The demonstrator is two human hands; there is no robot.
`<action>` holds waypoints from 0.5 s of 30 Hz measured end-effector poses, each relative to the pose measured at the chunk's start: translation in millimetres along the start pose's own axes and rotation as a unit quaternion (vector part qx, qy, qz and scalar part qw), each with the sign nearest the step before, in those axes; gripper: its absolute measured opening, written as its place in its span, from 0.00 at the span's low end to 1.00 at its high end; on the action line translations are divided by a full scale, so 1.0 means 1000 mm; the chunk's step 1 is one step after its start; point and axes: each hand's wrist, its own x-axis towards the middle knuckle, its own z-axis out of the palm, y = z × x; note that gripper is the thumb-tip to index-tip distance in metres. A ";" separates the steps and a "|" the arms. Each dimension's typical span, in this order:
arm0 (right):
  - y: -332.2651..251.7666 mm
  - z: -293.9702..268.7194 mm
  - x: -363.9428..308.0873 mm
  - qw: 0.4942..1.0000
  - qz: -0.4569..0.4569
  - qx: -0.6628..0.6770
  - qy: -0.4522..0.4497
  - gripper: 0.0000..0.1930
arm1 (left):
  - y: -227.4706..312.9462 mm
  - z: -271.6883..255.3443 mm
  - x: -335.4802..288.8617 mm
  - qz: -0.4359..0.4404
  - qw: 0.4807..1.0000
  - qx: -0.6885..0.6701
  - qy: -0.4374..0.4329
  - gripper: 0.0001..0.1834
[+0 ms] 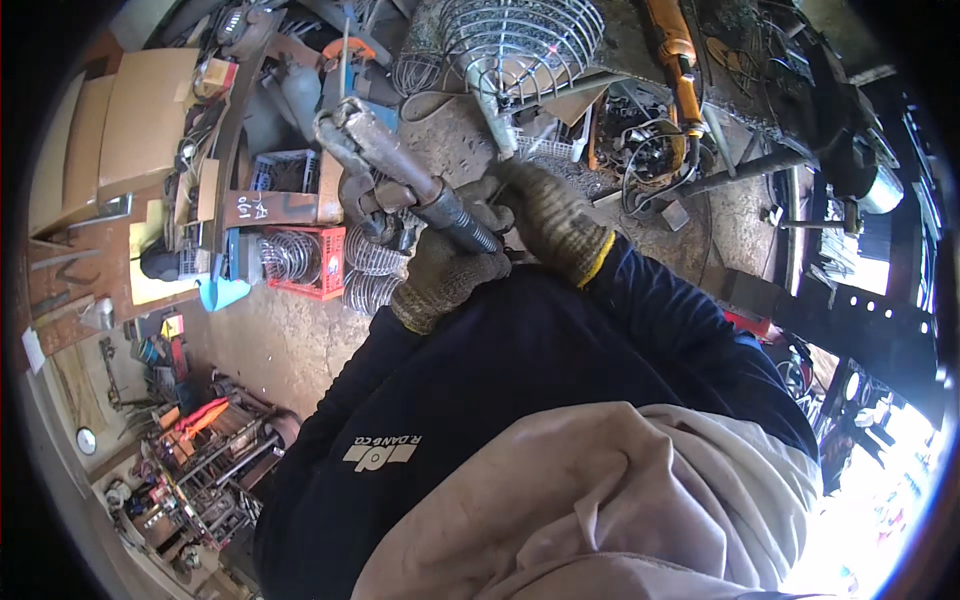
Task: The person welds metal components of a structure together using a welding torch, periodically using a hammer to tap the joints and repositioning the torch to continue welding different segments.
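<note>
Grey-brown knit covers the left hand (450,280), which lies against the near end of the worn steel vise (395,155), by its threaded shaft (462,222), fingers too hidden to tell whether they grip. Right of the vise, the right hand (550,215) curls its fingers inward; what they hold, if anything, cannot be told. Both elbows bend, bringing the hands together beside the vise.

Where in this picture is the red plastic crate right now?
The red plastic crate is left of centre in the head view, between a light-blue plastic piece and round metal wire frames, to the left of the knit-gloved left hand.
</note>
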 end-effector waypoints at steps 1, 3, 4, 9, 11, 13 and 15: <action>-0.003 -0.001 0.001 0.998 -0.052 0.011 0.033 0.17 | 0.002 -0.002 -0.002 -0.028 0.999 0.030 0.005 0.32; -0.016 -0.007 -0.008 0.989 -0.122 0.063 0.048 0.17 | 0.003 -0.005 -0.010 -0.061 0.995 -0.048 0.057 0.33; -0.025 -0.007 -0.019 0.989 -0.104 0.062 0.086 0.17 | 0.002 -0.005 -0.013 -0.074 0.990 -0.090 0.082 0.33; -0.005 -0.059 -0.035 0.994 -0.073 -0.035 0.074 0.20 | -0.018 -0.016 -0.012 -0.013 0.983 -0.128 0.132 0.31; -0.006 -0.048 -0.053 0.987 -0.034 -0.130 0.084 0.22 | -0.014 -0.023 -0.009 -0.022 0.981 -0.122 0.152 0.26; 0.006 -0.052 -0.049 0.986 -0.015 -0.123 0.109 0.22 | 0.001 -0.028 0.003 -0.050 0.973 -0.136 0.179 0.20; 0.011 -0.043 -0.050 0.992 -0.001 -0.060 0.114 0.22 | 0.008 -0.032 0.009 -0.019 0.969 -0.136 0.207 0.25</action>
